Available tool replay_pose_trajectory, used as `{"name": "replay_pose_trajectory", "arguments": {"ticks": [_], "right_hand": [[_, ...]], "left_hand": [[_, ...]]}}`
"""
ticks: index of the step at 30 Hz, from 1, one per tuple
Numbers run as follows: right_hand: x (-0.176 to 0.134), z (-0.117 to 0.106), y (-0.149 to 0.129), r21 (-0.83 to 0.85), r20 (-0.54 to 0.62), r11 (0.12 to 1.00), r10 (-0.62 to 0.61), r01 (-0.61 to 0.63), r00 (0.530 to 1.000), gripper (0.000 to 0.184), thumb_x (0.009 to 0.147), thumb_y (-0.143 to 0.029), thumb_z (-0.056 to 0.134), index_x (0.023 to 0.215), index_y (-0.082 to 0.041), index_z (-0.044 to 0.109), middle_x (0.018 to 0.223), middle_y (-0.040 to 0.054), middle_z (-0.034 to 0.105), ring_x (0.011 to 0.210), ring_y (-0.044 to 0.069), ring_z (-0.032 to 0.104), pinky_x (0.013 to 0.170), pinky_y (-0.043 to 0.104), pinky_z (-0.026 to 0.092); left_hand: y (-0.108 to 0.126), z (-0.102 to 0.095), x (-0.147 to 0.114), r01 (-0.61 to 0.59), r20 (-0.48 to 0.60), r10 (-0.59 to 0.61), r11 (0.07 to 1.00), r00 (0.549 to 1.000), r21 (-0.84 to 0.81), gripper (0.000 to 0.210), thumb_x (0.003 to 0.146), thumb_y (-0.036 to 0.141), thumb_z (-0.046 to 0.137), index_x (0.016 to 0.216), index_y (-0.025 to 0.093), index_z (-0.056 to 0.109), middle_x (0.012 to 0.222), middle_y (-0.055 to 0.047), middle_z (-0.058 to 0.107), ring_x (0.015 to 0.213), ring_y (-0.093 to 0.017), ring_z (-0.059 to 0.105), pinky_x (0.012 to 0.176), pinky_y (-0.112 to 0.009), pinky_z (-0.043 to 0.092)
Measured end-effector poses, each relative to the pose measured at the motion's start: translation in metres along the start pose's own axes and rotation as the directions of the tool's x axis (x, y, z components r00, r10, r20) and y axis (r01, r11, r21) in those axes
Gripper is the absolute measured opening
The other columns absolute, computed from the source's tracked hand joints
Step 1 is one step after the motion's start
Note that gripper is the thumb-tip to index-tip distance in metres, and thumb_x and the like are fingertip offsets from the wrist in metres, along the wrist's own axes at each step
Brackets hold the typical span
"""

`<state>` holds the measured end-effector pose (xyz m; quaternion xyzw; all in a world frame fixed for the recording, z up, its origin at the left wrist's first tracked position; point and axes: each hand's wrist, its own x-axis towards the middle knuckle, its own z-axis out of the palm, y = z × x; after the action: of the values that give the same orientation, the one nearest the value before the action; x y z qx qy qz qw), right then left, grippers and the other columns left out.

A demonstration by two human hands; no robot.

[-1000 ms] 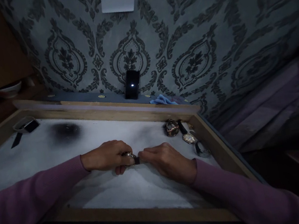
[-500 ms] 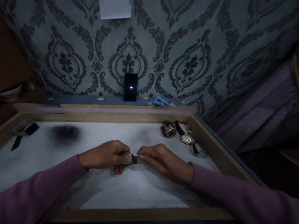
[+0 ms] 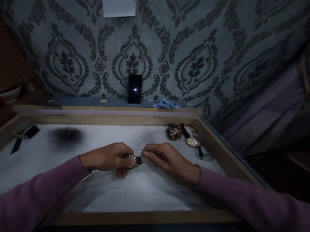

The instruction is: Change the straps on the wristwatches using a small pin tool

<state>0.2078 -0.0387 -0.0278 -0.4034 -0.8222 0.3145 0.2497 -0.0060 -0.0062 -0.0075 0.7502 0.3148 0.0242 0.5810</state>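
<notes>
My left hand [image 3: 111, 159] is closed around a wristwatch [image 3: 132, 160] over the middle of the white tray floor. The watch has a round, shiny case, partly covered by my thumb, and a short dark strap [image 3: 140, 160] pointing right. Just right of that strap, my right hand [image 3: 165, 158] is closed in a pinch. A thin, pale, pin-like piece [image 3: 141, 152] sticks out leftward from its fingertips, above the strap. Its exact kind is too small to make out.
A wooden rim [image 3: 113, 117] surrounds the tray. Along its right side lie a dark-faced watch [image 3: 174, 131], a gold-cased watch [image 3: 192, 142] and a black-strapped watch [image 3: 204, 152]. A grey-banded watch [image 3: 25, 130] rests far left. Behind stand a phone [image 3: 135, 89] and blue cloth [image 3: 165, 104].
My right fingertips have risen slightly from the strap's end, and the thin pale piece now shows in them. My left hand keeps hold of the watch. The view has shifted slightly.
</notes>
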Motion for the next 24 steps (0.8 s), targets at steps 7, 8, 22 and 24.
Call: {"name": "replay_pose_trajectory", "arguments": {"ticks": [7,8,22,24], "right_hand": [[0.004,-0.003,0.003,0.219,0.038,0.973,0.065,-0.072,0.997,0.036,0.094,-0.042,0.045,0.074,-0.015,0.058,0.058,-0.0037,0.042,0.055,0.011,0.038,0.053,0.023,0.031],[0.004,-0.003,0.003,0.251,0.048,0.964,0.078,-0.088,0.996,0.037,0.094,-0.045,0.046,0.073,-0.015,0.057,0.057,-0.0041,0.041,0.054,0.01,0.037,0.052,0.023,0.03],[0.005,-0.004,0.005,0.323,0.057,0.936,0.129,-0.14,0.99,0.043,0.09,-0.054,0.048,0.07,-0.016,0.055,0.056,-0.0043,0.041,0.053,0.01,0.035,0.05,0.024,0.026],[0.005,-0.004,0.004,0.355,0.062,0.921,0.146,-0.159,0.987,0.045,0.089,-0.056,0.049,0.071,-0.016,0.055,0.056,-0.0045,0.041,0.052,0.01,0.034,0.049,0.024,0.025]], "left_hand": [[-0.001,0.003,0.001,0.001,-0.053,-0.003,0.999,0.999,-0.043,0.025,0.079,0.039,0.062,0.078,0.017,0.051,0.061,0.001,0.059,0.056,-0.014,0.056,0.056,-0.027,0.046],[0.0,0.003,0.001,0.005,-0.069,-0.007,1.0,0.998,-0.024,0.025,0.076,0.039,0.065,0.08,0.017,0.052,0.062,0.002,0.058,0.056,-0.013,0.056,0.055,-0.026,0.045],[0.012,0.003,-0.003,0.093,-0.231,0.002,0.912,0.973,0.4,0.031,0.066,0.033,0.076,0.081,0.02,0.051,0.073,0.005,0.05,0.068,-0.013,0.047,0.056,-0.023,0.029],[0.012,0.002,-0.003,0.091,-0.226,0.001,0.914,0.974,0.396,0.031,0.066,0.032,0.075,0.082,0.02,0.051,0.073,0.005,0.051,0.067,-0.013,0.047,0.057,-0.023,0.03]]}}
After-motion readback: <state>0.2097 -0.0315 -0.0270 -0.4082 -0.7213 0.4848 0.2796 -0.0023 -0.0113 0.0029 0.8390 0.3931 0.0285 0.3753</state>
